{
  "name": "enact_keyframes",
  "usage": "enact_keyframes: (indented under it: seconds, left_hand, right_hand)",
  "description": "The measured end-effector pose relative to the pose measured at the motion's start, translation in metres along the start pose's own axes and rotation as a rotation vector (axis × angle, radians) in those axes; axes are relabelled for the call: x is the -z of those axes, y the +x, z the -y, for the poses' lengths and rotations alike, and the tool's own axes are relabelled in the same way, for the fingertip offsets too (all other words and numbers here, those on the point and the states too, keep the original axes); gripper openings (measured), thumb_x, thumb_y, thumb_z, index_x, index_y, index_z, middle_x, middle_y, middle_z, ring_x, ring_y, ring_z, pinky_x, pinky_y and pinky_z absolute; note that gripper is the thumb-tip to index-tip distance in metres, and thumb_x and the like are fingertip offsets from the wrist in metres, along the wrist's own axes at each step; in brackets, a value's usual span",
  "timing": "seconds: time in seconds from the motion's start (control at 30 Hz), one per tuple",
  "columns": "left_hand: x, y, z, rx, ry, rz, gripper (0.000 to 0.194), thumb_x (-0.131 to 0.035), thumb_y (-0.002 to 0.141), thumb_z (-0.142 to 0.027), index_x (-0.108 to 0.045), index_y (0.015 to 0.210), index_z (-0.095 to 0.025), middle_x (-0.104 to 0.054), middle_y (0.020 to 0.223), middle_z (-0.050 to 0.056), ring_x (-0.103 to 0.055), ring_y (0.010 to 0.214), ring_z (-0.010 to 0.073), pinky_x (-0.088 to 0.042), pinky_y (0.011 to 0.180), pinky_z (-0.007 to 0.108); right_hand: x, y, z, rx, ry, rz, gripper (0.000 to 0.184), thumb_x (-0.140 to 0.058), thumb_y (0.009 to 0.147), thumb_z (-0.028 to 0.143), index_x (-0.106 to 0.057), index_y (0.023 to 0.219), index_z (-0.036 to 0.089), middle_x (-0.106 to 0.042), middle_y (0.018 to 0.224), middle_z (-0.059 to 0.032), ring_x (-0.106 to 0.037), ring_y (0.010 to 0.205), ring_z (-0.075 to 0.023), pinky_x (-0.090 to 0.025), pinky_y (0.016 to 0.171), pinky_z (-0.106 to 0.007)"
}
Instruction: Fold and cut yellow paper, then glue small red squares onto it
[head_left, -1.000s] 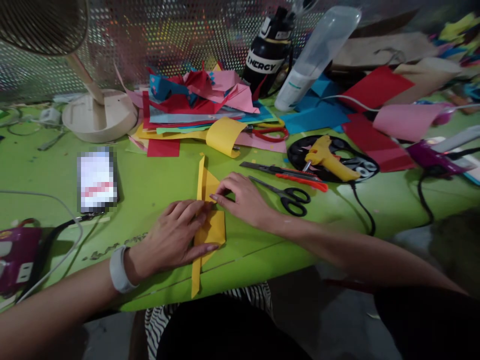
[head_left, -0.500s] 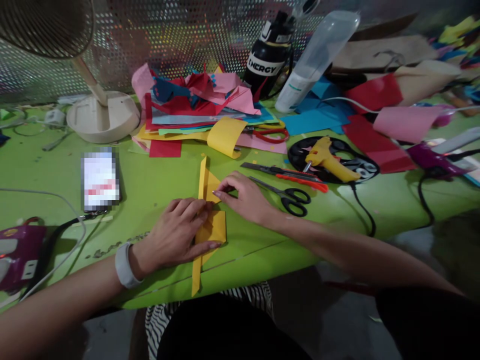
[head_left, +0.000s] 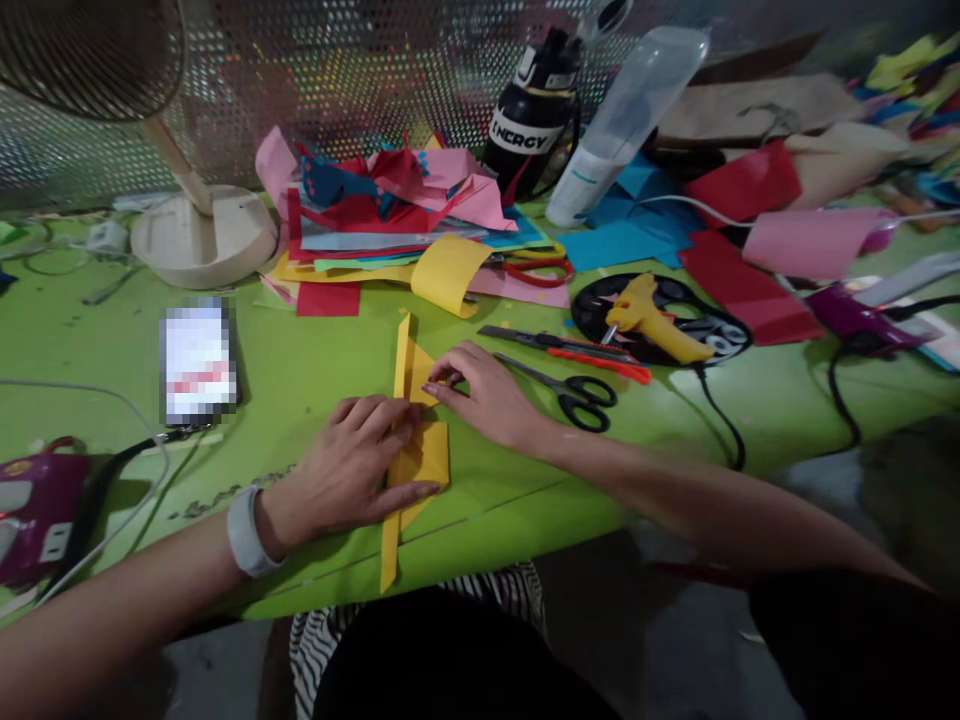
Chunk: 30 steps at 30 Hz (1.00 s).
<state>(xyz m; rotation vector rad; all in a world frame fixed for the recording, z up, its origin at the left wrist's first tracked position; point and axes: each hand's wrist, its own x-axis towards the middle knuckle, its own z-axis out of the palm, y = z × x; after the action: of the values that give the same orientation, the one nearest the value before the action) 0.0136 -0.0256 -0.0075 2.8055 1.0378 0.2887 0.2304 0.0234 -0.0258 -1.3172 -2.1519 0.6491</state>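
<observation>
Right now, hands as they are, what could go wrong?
1. The black scissors lie right by the right hand, tips toward it; a backward sweep could catch them.
2. The left hand rests on the folded yellow paper; if it slips, the folds could shift or crease badly.
3. The yellow glue gun trails its cord near the right forearm; a snag might drag it. Can't tell if it's hot.

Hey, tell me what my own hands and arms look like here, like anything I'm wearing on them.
Your left hand and right hand are ungloved. A wide, pale grey band circles your left wrist. Your right upper arm has a black sleeve; no left sleeve shows.
</observation>
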Motion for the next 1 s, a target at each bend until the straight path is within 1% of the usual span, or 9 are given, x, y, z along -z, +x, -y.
enact_keyframes:
  seconds: [0.17, 0.3, 0.4, 0.5, 0.57, 0.6, 0.77, 0.87, 1.0]
  left_hand:
    - [0.002, 0.002, 0.0, 0.005, 0.011, -0.003, 0.062, -0.043, 0.091, -0.067, -0.061, 0.12, -0.016, -0.058, 0.126, 0.014, -0.054, 0.109, 0.0292, -0.043, 0.093, 0.045]
    - [0.005, 0.003, 0.0, -0.01, 0.015, 0.0, 0.061, -0.042, 0.092, -0.066, -0.061, 0.121, -0.016, -0.058, 0.124, 0.014, -0.055, 0.108, 0.0286, -0.044, 0.092, 0.044]
    - [0.006, 0.004, 0.0, -0.025, 0.026, -0.009, 0.06, -0.042, 0.092, -0.066, -0.063, 0.117, -0.015, -0.059, 0.123, 0.014, -0.055, 0.107, 0.0282, -0.044, 0.091, 0.044]
    - [0.008, 0.005, -0.001, -0.031, 0.038, -0.011, 0.057, -0.043, 0.092, -0.066, -0.067, 0.1, -0.015, -0.059, 0.121, 0.014, -0.055, 0.106, 0.0279, -0.044, 0.091, 0.043]
    - [0.008, 0.005, -0.001, -0.027, 0.042, -0.007, 0.057, -0.043, 0.091, -0.066, -0.067, 0.09, -0.015, -0.06, 0.118, 0.014, -0.056, 0.103, 0.0276, -0.044, 0.089, 0.043]
    - [0.008, 0.005, -0.001, -0.025, 0.043, -0.004, 0.058, -0.043, 0.091, -0.067, -0.067, 0.091, -0.015, -0.06, 0.116, 0.015, -0.056, 0.101, 0.0274, -0.045, 0.088, 0.042]
    - [0.005, 0.004, 0.001, -0.028, 0.034, -0.023, 0.061, -0.044, 0.091, -0.067, -0.065, 0.112, -0.014, -0.061, 0.114, 0.014, -0.056, 0.1, 0.0274, -0.045, 0.087, 0.042]
    - [0.004, 0.004, 0.001, -0.022, 0.023, -0.026, 0.061, -0.043, 0.091, -0.067, -0.064, 0.114, -0.015, -0.061, 0.116, 0.014, -0.056, 0.103, 0.0275, -0.044, 0.089, 0.043]
    - [0.003, 0.002, 0.002, -0.035, 0.026, -0.03, 0.061, -0.042, 0.091, -0.068, -0.066, 0.108, -0.015, -0.059, 0.122, 0.014, -0.055, 0.107, 0.028, -0.044, 0.091, 0.043]
  right_hand:
    - [0.001, 0.002, -0.001, 0.006, 0.047, 0.039, 0.007, -0.061, 0.092, 0.027, -0.06, 0.092, 0.02, -0.062, 0.098, -0.006, -0.058, 0.093, -0.02, -0.049, 0.082, -0.036]
    - [0.008, 0.005, 0.0, -0.073, 0.105, 0.119, 0.011, -0.066, 0.087, 0.028, -0.062, 0.094, 0.02, -0.061, 0.099, -0.0059, -0.06, 0.087, -0.018, -0.05, 0.079, -0.035]
    - [0.018, 0.015, 0.002, -0.127, 0.116, 0.245, 0.023, -0.073, 0.08, 0.025, -0.063, 0.099, 0.018, -0.062, 0.104, -0.0073, -0.059, 0.088, -0.0183, -0.049, 0.079, -0.034]
    - [0.026, 0.029, 0.005, -0.162, 0.133, 0.41, 0.028, -0.076, 0.074, 0.021, -0.063, 0.099, 0.017, -0.064, 0.102, -0.0072, -0.059, 0.087, -0.0182, -0.048, 0.074, -0.031]
    - [0.029, 0.039, 0.006, -0.179, 0.133, 0.494, 0.03, -0.077, 0.071, 0.019, -0.062, 0.096, 0.017, -0.064, 0.098, -0.0063, -0.059, 0.084, -0.0175, -0.047, 0.07, -0.029]
    - [0.03, 0.043, 0.007, -0.181, 0.125, 0.517, 0.031, -0.078, 0.069, 0.019, -0.062, 0.096, 0.017, -0.064, 0.097, -0.0059, -0.058, 0.083, -0.0171, -0.046, 0.069, -0.028]
    - [0.031, 0.05, 0.002, -0.178, 0.097, 0.558, 0.033, -0.077, 0.068, 0.017, -0.062, 0.097, 0.015, -0.064, 0.094, -0.0054, -0.058, 0.081, -0.0159, -0.046, 0.067, -0.027]
    - [0.033, 0.051, -0.006, -0.162, 0.134, 0.59, 0.033, -0.074, 0.069, 0.015, -0.063, 0.099, 0.015, -0.064, 0.092, -0.0047, -0.059, 0.079, -0.0146, -0.047, 0.067, -0.026]
    - [0.036, 0.053, -0.014, -0.156, 0.229, 0.621, 0.035, -0.07, 0.067, 0.012, -0.063, 0.101, 0.016, -0.065, 0.092, -0.0035, -0.059, 0.081, -0.0146, -0.048, 0.07, -0.027]
